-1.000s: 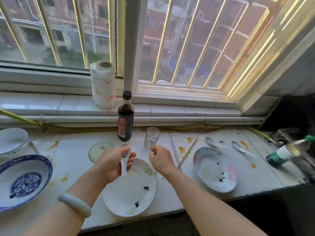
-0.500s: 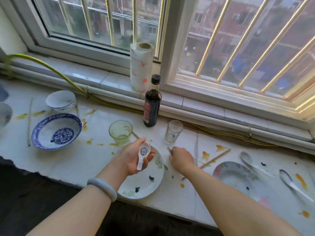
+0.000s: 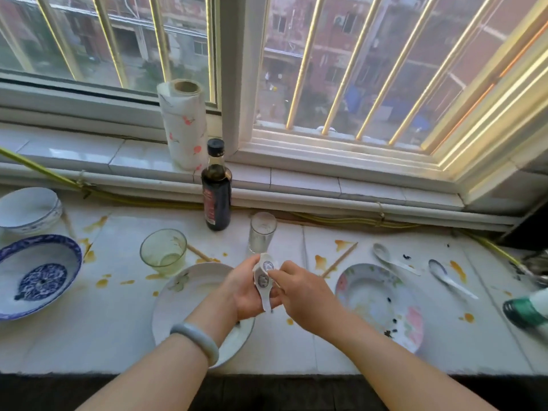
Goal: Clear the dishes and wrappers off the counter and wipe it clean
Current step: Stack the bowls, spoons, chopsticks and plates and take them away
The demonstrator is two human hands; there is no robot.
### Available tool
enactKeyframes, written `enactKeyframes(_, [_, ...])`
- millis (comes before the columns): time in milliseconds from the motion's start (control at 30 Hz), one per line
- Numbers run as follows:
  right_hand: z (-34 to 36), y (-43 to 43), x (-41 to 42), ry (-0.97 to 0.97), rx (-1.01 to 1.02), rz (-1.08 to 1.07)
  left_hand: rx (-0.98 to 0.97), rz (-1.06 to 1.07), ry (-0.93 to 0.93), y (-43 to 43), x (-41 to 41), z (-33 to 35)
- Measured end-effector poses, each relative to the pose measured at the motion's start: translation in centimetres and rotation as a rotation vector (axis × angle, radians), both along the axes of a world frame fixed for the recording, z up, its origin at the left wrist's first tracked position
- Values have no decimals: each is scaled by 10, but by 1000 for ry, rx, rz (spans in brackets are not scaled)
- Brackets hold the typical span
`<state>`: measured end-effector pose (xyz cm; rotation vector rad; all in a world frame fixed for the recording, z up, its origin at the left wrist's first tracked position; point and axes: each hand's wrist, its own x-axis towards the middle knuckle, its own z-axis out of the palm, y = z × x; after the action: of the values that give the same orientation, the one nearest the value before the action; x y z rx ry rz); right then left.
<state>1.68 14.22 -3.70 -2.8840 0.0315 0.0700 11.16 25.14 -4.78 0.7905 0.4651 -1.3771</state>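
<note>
My left hand holds a white ceramic spoon with a blue mark, handle pointing down, above the white plate. My right hand pinches the bowl of a second, similar spoon that lies against the first one. A floral plate with dark crumbs sits to the right. Two more white spoons lie beyond it on the stained white counter. A chopstick lies between the plates.
A green glass, a clear glass and a dark sauce bottle stand behind my hands. A blue patterned bowl and a white bowl sit at the left. A paper towel roll stands on the sill; a green-capped bottle lies far right.
My right hand left the counter by the clear glass and came to my left hand, now pinching a second spoon against the first. The view swung back right.
</note>
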Motion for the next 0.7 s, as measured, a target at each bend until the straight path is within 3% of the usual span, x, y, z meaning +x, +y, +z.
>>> enactKeyframes(333, [7, -4, -42, 53, 1, -184, 32, -141, -11, -41, -25, -8])
enactKeyframes(467, [13, -12, -54, 70, 87, -156, 152, -115, -90, -60, -35, -19])
enactKeyframes(600, [6, -75, -52, -105, 151, -262, 182, 21, -74, -88, -33, -18])
enactKeyframes(700, [-4, -152, -47, -76, 100, -492, 210, 54, -148, -107, -34, -11])
